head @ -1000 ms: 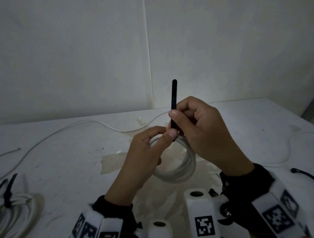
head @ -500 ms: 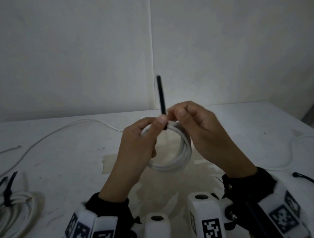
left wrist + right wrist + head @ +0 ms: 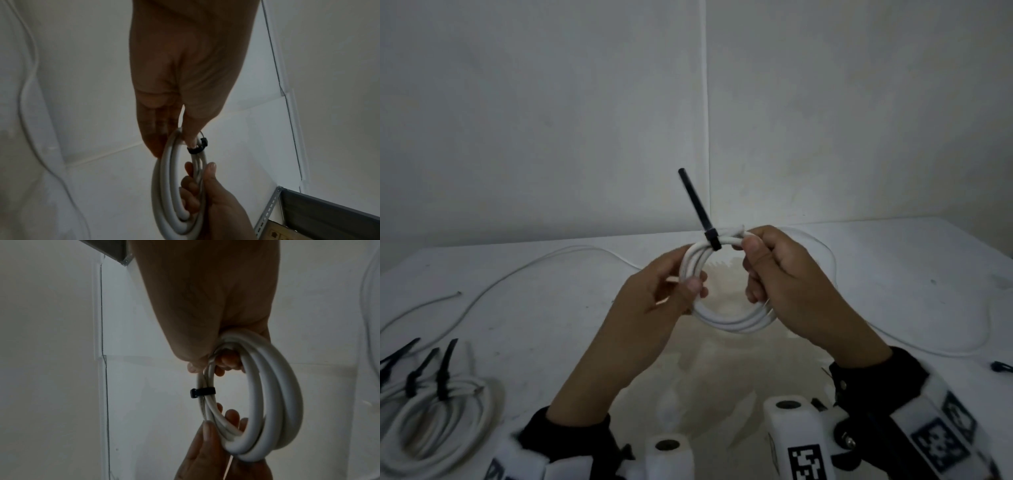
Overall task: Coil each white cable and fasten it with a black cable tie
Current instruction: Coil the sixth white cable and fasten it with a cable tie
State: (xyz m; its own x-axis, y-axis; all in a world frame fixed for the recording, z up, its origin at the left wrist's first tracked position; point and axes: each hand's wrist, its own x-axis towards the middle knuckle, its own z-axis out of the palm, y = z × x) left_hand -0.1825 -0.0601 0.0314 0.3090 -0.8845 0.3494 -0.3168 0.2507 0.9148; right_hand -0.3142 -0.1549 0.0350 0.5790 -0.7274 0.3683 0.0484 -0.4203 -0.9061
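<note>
We hold the coiled white cable above the bench's middle, left hand and right hand both gripping it; its black cable tie is cinched. Tied coils lie at the left edge; loose cable remains.

Quantities in view: 2 hands, left and right. 1 held white coil carrying 1 black cable tie. 1 pile of tied coils with 3 black ties visible. 2 loose white cables.

White cable coil, black tie.
</note>
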